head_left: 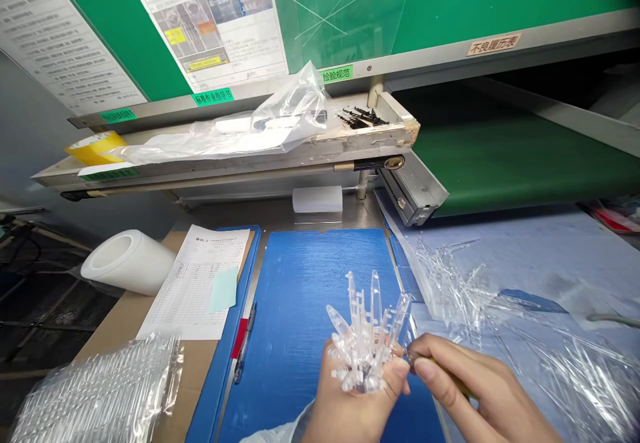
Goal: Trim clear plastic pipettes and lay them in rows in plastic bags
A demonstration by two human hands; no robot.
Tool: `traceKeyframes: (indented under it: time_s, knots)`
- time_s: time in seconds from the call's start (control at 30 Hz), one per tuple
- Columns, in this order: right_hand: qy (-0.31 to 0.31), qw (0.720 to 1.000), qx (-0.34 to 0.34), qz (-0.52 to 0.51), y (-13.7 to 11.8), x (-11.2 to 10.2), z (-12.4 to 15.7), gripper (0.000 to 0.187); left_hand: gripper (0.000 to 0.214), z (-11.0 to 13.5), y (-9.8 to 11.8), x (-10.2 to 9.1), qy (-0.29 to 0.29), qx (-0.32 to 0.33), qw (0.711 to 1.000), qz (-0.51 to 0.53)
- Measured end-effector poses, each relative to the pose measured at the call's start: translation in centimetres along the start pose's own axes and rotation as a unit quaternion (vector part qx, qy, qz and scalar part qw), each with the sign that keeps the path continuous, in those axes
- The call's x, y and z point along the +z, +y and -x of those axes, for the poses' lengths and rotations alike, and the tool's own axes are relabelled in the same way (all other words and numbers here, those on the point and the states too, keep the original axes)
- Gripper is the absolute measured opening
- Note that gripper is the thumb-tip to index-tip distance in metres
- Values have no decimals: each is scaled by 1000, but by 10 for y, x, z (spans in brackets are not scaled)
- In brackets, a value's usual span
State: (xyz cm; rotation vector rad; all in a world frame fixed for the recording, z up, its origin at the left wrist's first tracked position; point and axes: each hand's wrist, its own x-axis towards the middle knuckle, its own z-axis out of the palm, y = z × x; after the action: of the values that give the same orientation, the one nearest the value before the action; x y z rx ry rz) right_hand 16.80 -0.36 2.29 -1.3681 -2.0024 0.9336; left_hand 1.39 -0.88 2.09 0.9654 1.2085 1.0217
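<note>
My left hand (353, 409) is closed around a fanned bunch of clear plastic parts (363, 329), their slim ends pointing up and outward. Just to its right, my right hand (465, 383) pinches a slim tool with a yellowish handle (463, 386). Fingers cover most of that tool, so its exact kind is hidden. Its front end meets the right edge of the bunch, by my left fingertips. Both hands are above the blue mat (300, 289). A loose heap of similar clear plastic parts (465, 289) lies to the right.
At left are a bagged stack of clear parts (100, 389), a printed sheet (195, 283), a pen (245, 343) and a white roll (130, 263). A wooden shelf (250, 149) with yellow tape (97, 147) crosses behind. A green conveyor belt (515, 156) runs at back right.
</note>
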Motion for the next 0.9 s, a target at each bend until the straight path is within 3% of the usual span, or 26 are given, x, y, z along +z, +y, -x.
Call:
traceKeyframes:
  time_s: [0.23, 0.3, 0.4, 0.43, 0.47, 0.53, 0.6, 0.67, 0.7, 0.77, 0.8, 0.9]
  knots:
    - [96, 995, -28, 20, 7, 12, 1, 23, 28, 2, -6, -1, 27, -12, 998, -49]
    - [161, 987, 12, 4, 16, 6, -1, 24, 28, 4, -9, -2, 6, -19, 998, -56]
    - [314, 940, 128, -40, 31, -9, -4, 29, 33, 5, -14, -2, -34, -39, 998, -47]
    - [323, 932, 154, -58, 35, -12, -5, 30, 35, 5, -15, -2, -36, -49, 998, -35]
    - [300, 936, 166, -79, 36, -13, -5, 30, 37, 3, -17, -2, -33, -59, 997, -20]
    - [179, 960, 162, -142, 32, -6, -3, 30, 44, -1, -21, 0, -38, -82, 996, 15]
    - [59, 962, 149, -223, 26, 8, -2, 31, 50, -8, -28, 2, -65, -93, 993, 38]
    - [8, 959, 142, -244, 27, 17, -8, 34, 52, -17, -39, 5, -66, -94, 992, 47]
    - [5, 967, 155, -204, 33, 16, -14, 35, 53, -21, -45, 5, -52, -91, 993, 47]
    - [28, 974, 223, -38, 59, 0, -31, 32, 53, -30, -59, 5, -6, -84, 995, 43]
    - [30, 952, 293, 80, 78, -17, -41, 30, 51, -34, -65, 3, 6, -85, 995, 44]
    - [71, 890, 405, 198, 141, -89, -60, 19, 52, -41, -79, -5, 0, -105, 994, 41]
